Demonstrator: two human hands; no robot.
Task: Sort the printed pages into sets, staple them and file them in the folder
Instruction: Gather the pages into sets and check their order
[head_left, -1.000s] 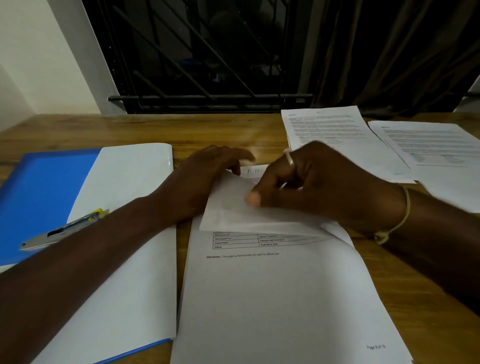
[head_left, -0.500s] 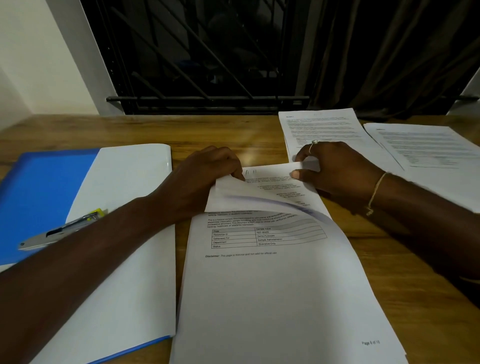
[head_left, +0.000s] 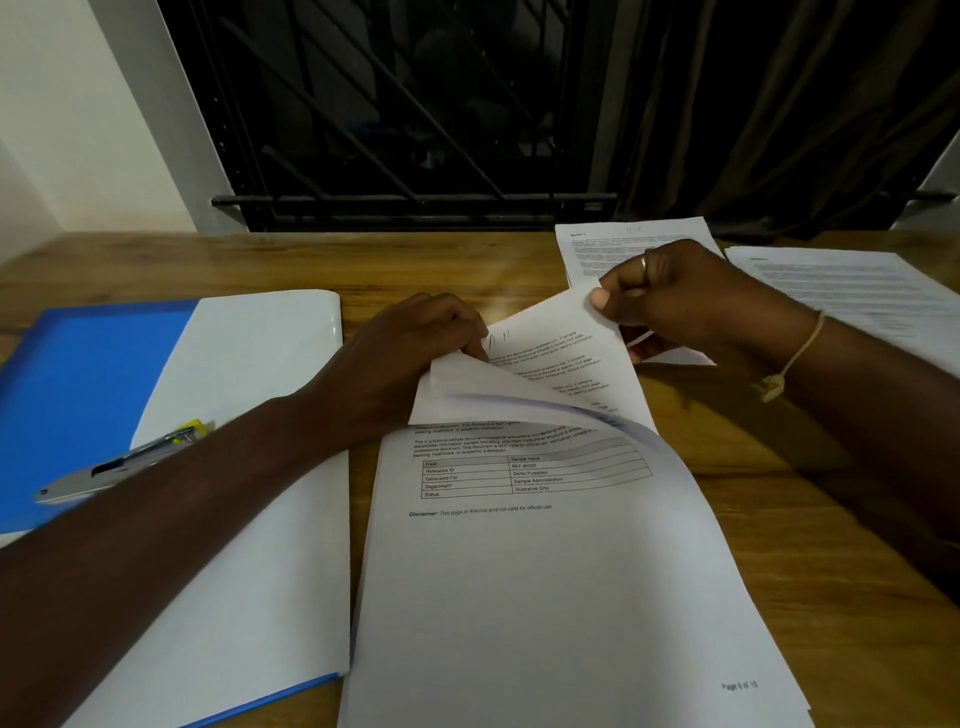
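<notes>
2 grips on paper: the right grip (head_left: 670, 306) pinches a lifted page (head_left: 566, 353) by its top corner, the left grip (head_left: 415, 353) clamps the folded-back corner of the stack (head_left: 545, 597), mid-surface (head_left: 779, 597). Sorting step, I reckon; next, peel that page clear without dragging its neighbours.

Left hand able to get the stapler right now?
Probably not yet: the left hand grips the folded-back pages. The stapler lies on the folder, partly hidden by that forearm; letting go should free it.

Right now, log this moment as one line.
left hand: holds folded-back sheets | right hand: pinches lifted printed page | grey stapler: on blue folder
</notes>
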